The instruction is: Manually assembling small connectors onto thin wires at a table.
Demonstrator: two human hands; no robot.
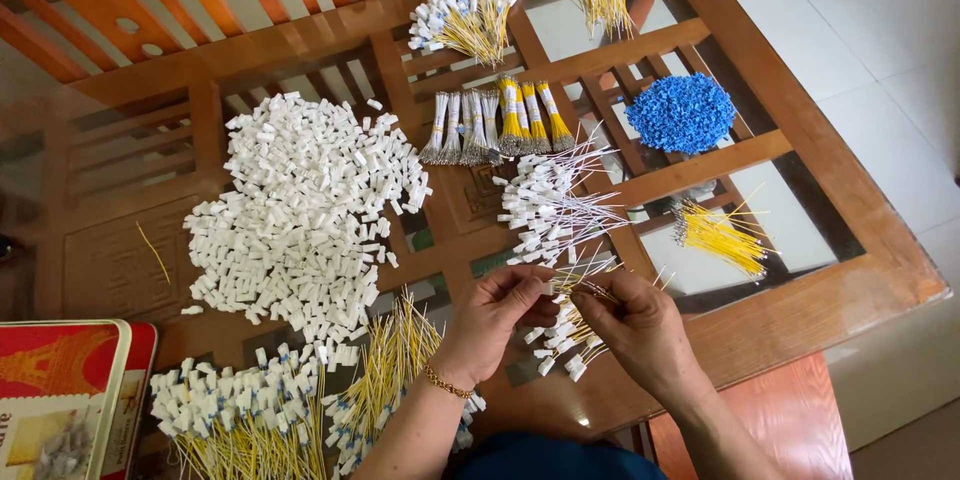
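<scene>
My left hand (pixel 497 317), with a gold bracelet at the wrist, and my right hand (pixel 640 325) meet above the glass-topped wooden table (pixel 800 310). Together they pinch a small bunch of thin yellow and white wires with white plastic ends (pixel 568 340). Just beyond my fingers lies a loose fan of white-capped wires (pixel 550 205). A big heap of small white plastic caps (pixel 300 210) covers the table to the left of my hands.
Bundled yellow wires with white ends (pixel 260 420) lie at the near left beside a red tin (pixel 60 395). A pile of blue caps (pixel 681 113), loose yellow wires (pixel 720 237), tied wire bundles (pixel 495 123) and two further capped bunches (pixel 468 15) lie farther out.
</scene>
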